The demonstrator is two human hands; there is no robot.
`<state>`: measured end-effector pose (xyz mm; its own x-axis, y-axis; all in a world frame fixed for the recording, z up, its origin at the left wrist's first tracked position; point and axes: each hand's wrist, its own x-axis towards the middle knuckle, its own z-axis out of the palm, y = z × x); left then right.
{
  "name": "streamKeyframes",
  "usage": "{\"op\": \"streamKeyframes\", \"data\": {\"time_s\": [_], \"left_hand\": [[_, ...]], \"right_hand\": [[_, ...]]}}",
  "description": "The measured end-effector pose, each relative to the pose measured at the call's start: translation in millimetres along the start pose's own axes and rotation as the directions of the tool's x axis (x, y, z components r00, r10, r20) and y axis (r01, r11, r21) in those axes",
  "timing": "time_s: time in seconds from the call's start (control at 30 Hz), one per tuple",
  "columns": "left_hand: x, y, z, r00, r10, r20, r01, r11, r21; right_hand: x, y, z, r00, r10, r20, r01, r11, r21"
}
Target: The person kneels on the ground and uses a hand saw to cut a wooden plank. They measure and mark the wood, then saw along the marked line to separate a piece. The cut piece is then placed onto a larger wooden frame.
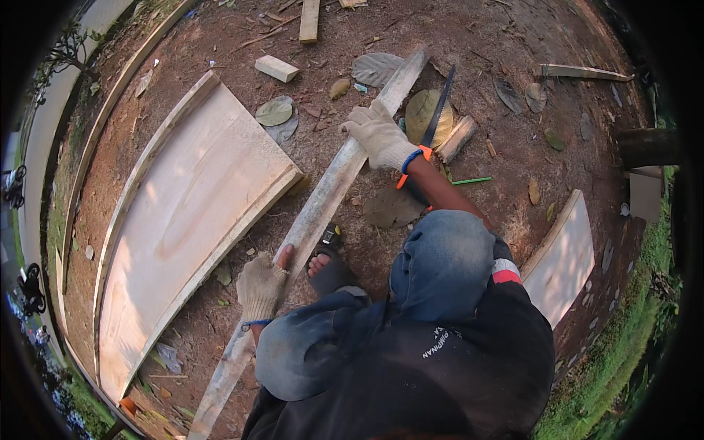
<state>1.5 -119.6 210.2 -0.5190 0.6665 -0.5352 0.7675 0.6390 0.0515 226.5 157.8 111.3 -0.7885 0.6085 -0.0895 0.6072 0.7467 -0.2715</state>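
A long, weathered wooden plank [328, 192] runs slantwise from the lower left to the upper middle, in front of my bent knees. My right hand [379, 134], in a cream work glove with a blue cuff, grips its far part with the fingers over the edge. Lower down, my left hand [262, 288] wears a similar glove and holds the nearer part, one bare fingertip lying along the wood. A hand saw [440, 110] with an orange handle lies just right of my right hand, its dark blade pointing away. Large dry leaves [427, 117] lie under and around it.
A large framed wooden panel [191, 220] lies at left, and a smaller panel [561, 257] at right. Short wood blocks [276, 69] lie beyond the plank. A green pencil-like stick [471, 180] and a wood chunk [457, 138] lie near the saw. My sandalled foot [330, 270] is beside the plank.
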Motion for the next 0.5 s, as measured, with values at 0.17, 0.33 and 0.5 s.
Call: {"op": "streamKeyframes", "data": {"time_s": [0.17, 0.33, 0.5], "left_hand": [[8, 8, 29, 0.996, 0.057, 0.066, -0.053, 0.997, -0.056], [6, 12, 32, 0.994, 0.084, 0.07, -0.07, 0.98, -0.185], [27, 6, 46, 0.988, 0.153, 0.01, -0.145, 0.955, -0.258]], "right_hand": [[-44, 13, -4, 0.997, 0.078, 0.013, -0.076, 0.992, -0.101], [-51, 9, -41, 0.997, 0.077, 0.001, -0.076, 0.985, -0.155], [-47, 7, -87, 0.993, 0.045, -0.109, -0.07, 0.967, -0.245]]}}
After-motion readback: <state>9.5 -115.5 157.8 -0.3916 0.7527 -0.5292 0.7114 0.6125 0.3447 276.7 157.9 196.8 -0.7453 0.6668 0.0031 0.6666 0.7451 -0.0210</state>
